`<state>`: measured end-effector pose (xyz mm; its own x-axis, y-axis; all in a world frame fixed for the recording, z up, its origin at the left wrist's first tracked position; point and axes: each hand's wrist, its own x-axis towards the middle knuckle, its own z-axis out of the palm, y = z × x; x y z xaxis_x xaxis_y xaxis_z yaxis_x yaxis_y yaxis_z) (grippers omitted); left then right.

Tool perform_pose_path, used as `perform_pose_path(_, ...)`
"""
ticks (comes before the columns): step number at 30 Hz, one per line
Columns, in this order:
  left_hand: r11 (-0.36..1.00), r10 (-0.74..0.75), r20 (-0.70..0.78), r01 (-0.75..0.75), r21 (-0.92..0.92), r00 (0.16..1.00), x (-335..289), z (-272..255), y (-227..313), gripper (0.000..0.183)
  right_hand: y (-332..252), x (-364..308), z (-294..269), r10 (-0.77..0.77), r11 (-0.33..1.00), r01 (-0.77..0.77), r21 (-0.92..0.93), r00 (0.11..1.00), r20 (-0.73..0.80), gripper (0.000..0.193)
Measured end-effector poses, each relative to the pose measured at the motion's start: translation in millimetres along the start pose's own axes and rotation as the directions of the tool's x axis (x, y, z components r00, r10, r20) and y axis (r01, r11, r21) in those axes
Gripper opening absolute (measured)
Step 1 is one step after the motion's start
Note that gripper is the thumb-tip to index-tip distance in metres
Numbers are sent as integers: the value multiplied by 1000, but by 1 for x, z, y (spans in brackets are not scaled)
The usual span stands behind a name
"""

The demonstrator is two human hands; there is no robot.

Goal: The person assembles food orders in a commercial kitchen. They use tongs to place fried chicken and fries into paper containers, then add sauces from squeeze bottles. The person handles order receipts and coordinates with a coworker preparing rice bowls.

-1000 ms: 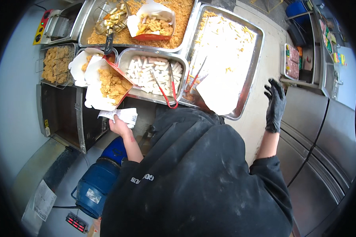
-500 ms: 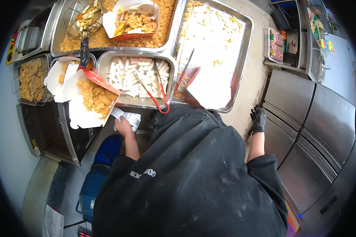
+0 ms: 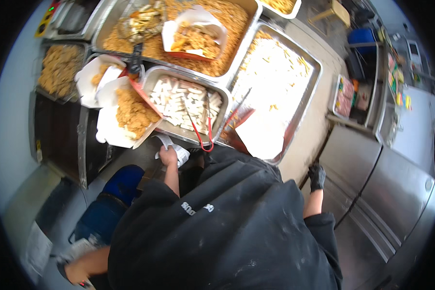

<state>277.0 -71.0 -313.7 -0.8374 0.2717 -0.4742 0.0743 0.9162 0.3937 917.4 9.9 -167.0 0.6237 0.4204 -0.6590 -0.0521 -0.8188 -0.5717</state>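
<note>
My bare left hand (image 3: 168, 155) is closed on a curling white printed paper slip, like a receipt (image 3: 182, 155), just below the near edge of the food trays. Above it, an open white and red takeout box (image 3: 110, 126) holds fried chicken pieces (image 3: 134, 115). A second open box (image 3: 88, 79) stands behind that one. Beside them, a steel pan (image 3: 226, 108) contains white sticks of food (image 3: 179, 99), with red-handled tongs (image 3: 210, 133) resting over its rim. Hanging low at the right, my black-gloved right hand (image 3: 316, 176) is empty, its fingers loosely bent near steel drawers.
A large tray (image 3: 315, 77) with scattered fries holds more red-handled tongs (image 3: 238, 111) and a white carton (image 3: 262, 137). A third filled box (image 3: 218, 30) sits on a crumb-filled tray. Another person's forearm (image 3: 94, 265) reaches in at lower left. Steel drawers (image 3: 350, 150) stand right.
My view has swung, shifting the trays rightward and downward. My left hand still holds the receipt. My right hand still hangs at the side. Another person's forearm has appeared at lower left.
</note>
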Motion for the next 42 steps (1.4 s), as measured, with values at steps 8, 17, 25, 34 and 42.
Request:
perform_pose_path(8,999,-34,-164,30,-31,986,-61,29,2,30,-1,118,-51,-30,998,18,61,978,205,40)
perform_pose_path(17,954,-99,-409,-31,-299,907,-212,77,-34,46,2,290,-65,-112,990,142,-14,831,545,39)
perform_pose_path(25,926,112,-420,-247,-284,901,-349,46,69,59,-58,260,-65,-184,970,242,2,733,655,39)
perform_pose_path(34,916,38,-428,-203,-346,903,-409,72,73,20,-143,237,-14,-182,898,430,-94,556,811,38)
perform_pose_path(42,881,-164,-468,-85,-466,869,-390,100,92,18,-240,258,1,-236,771,613,-170,524,819,39)
